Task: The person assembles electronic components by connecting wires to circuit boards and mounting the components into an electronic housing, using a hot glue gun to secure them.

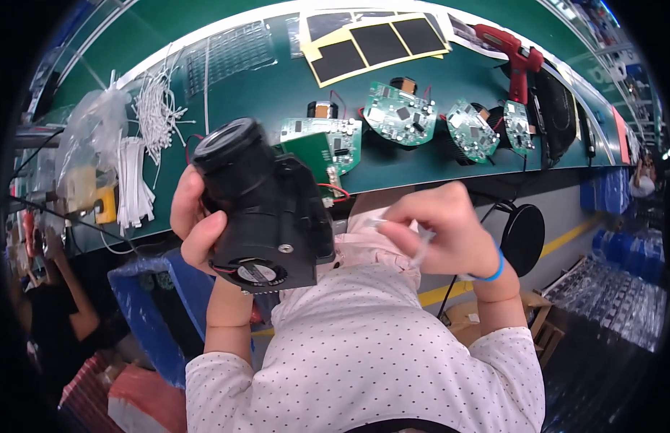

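Observation:
My left hand [194, 220] grips a black plastic housing [266, 209] with a round lens barrel at its top and a small round fan at its underside; a green circuit board [311, 153] and red wires stick out behind it. My right hand [439, 227], with a blue band on the wrist, pinches a thin white cable tie [414, 242] just right of the housing. Both hands are held above my lap, at the near edge of the green workbench [277, 83].
On the bench lie several round green circuit boards [400, 112], black pads on yellow sheets [378, 40], a red glue gun [511, 54], bundles of white cable ties [136, 177] and clear bags [93, 130]. A black stool [522, 234] stands to the right, a blue crate [161, 303] and another person [53, 310] to the left.

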A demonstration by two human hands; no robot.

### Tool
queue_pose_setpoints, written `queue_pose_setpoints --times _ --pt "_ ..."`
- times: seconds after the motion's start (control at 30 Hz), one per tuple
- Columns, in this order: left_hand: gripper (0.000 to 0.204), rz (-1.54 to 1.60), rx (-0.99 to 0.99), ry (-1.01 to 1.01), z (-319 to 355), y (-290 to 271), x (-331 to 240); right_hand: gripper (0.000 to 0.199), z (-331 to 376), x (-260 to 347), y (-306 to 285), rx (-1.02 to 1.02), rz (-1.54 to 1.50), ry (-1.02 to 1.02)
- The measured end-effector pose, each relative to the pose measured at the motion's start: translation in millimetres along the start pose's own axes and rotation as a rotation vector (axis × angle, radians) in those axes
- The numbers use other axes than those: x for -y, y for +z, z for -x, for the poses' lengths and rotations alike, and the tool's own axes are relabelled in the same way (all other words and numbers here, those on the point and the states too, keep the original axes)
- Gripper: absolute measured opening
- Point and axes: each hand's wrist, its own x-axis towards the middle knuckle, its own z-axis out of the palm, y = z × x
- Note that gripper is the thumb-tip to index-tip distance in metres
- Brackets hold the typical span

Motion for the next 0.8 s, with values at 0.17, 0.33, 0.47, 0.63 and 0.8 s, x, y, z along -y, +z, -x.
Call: queue_pose_setpoints --times 0.17,0.33,0.47,0.63,0.8 --pt "0.042 -0.065 0.241 0.018 -2 -3 -12 0.014 -17 10 -8 0.019 -0.165 0.206" --pt "0.045 -0.016 0.319 -0.020 -1 -10 -21 0.007 -19 17 1 0.013 -0.036 0.057" --pt "0.045 -0.042 0.421 0.049 -1 -16 -24 0.004 -13 19 2 0.012 0.071 -0.022" --pt "0.047 -0.054 0.429 0.059 0 -14 -27 0.006 -11 20 0 0.035 0.081 -0.023" --pt "0.035 0.004 0.283 0.019 5 -7 -28 0.004 -13 13 1 0.149 0.082 -0.009"
